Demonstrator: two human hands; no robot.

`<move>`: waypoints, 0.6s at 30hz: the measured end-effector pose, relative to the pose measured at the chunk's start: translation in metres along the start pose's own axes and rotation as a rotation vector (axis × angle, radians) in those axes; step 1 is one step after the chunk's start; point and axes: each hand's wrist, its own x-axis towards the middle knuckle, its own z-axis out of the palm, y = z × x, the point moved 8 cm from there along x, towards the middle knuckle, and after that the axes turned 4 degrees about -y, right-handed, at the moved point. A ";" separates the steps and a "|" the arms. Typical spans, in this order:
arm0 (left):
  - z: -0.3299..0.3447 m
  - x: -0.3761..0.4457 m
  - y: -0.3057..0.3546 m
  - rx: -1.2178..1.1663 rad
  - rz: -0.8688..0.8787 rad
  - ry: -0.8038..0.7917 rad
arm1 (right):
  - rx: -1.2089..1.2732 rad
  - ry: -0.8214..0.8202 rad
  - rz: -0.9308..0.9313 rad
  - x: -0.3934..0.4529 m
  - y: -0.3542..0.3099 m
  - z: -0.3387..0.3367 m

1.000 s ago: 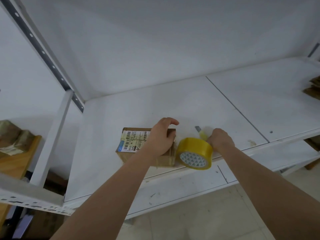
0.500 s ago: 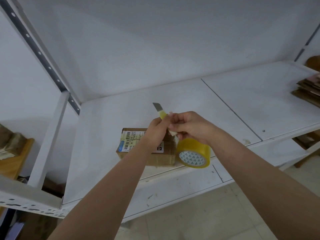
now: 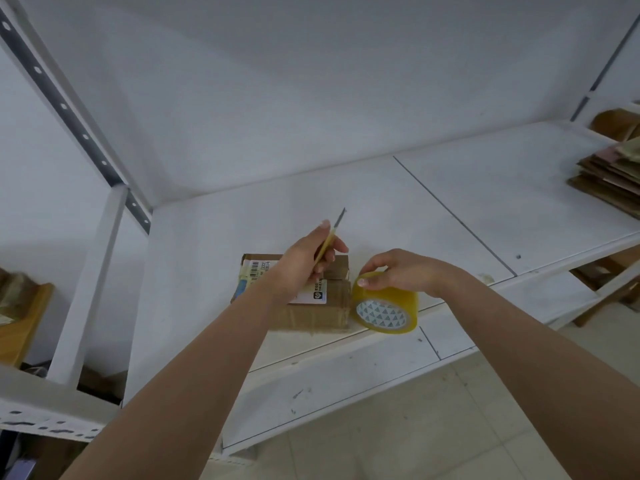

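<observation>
A small cardboard box [image 3: 311, 311] with a white shipping label lies near the front edge of the white shelf [image 3: 450, 237]. My left hand [image 3: 304, 261] hovers over the box and pinches a yellow utility knife [image 3: 330, 235], blade pointing up and away. Right of the box stands a roll of yellow packing tape [image 3: 386, 308] on its edge. My right hand [image 3: 398, 271] grips the top of the roll, thumb on its near rim.
A stack of flattened cardboard [image 3: 611, 178] lies at the shelf's right end. A white upright post [image 3: 86, 278] stands at the left, with a wooden surface [image 3: 20, 317] beyond it. A lower shelf [image 3: 346, 386] and tiled floor [image 3: 433, 427] sit below.
The knife passed from my right hand to my left, which now holds it alone above the box. My right hand dropped onto the tape roll and took hold of it.
</observation>
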 end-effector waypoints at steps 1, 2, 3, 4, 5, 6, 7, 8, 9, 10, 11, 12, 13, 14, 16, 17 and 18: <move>0.001 -0.001 -0.001 0.015 -0.023 -0.008 | 0.013 -0.003 -0.001 0.000 0.001 0.000; 0.000 -0.001 -0.001 0.076 -0.013 0.004 | 0.028 -0.009 -0.001 0.000 0.002 0.000; -0.001 -0.002 0.000 0.144 0.020 0.016 | 0.045 -0.022 0.000 0.000 0.003 -0.001; 0.000 -0.003 0.000 0.186 0.063 0.019 | 0.059 -0.041 -0.002 0.000 0.004 -0.001; 0.000 -0.004 0.000 0.188 0.093 0.016 | 0.063 -0.060 -0.005 -0.001 0.004 -0.001; 0.001 -0.004 -0.001 0.170 0.104 0.011 | 0.062 -0.077 -0.011 -0.002 0.003 -0.001; 0.000 -0.003 -0.004 0.170 0.106 0.015 | 0.065 -0.088 -0.018 -0.002 0.004 -0.001; 0.000 -0.002 -0.006 0.195 0.104 0.034 | 0.075 -0.093 -0.026 -0.003 0.004 -0.002; -0.001 -0.001 -0.007 0.232 0.100 0.060 | 0.086 -0.093 -0.034 -0.004 0.004 -0.002; -0.002 0.000 -0.009 0.265 0.097 0.091 | 0.088 -0.085 -0.043 -0.005 0.004 -0.004; -0.003 0.001 -0.010 0.299 0.097 0.124 | 0.077 -0.071 -0.051 -0.006 0.003 -0.006; -0.004 0.003 -0.011 0.334 0.101 0.153 | 0.050 -0.052 -0.054 -0.006 0.001 -0.010; -0.005 0.004 -0.011 0.362 0.104 0.171 | 0.003 -0.033 -0.048 -0.005 0.001 -0.014; -0.005 0.005 -0.011 0.379 0.108 0.180 | -0.066 -0.013 -0.036 -0.004 0.000 -0.017; -0.004 0.006 -0.011 0.396 0.113 0.185 | -0.238 0.026 0.007 -0.002 0.003 -0.020; -0.004 0.006 -0.011 0.401 0.114 0.183 | -0.300 0.039 0.040 0.000 0.007 -0.020; -0.003 0.006 -0.012 0.406 0.115 0.178 | -0.332 0.046 0.078 0.000 0.011 -0.019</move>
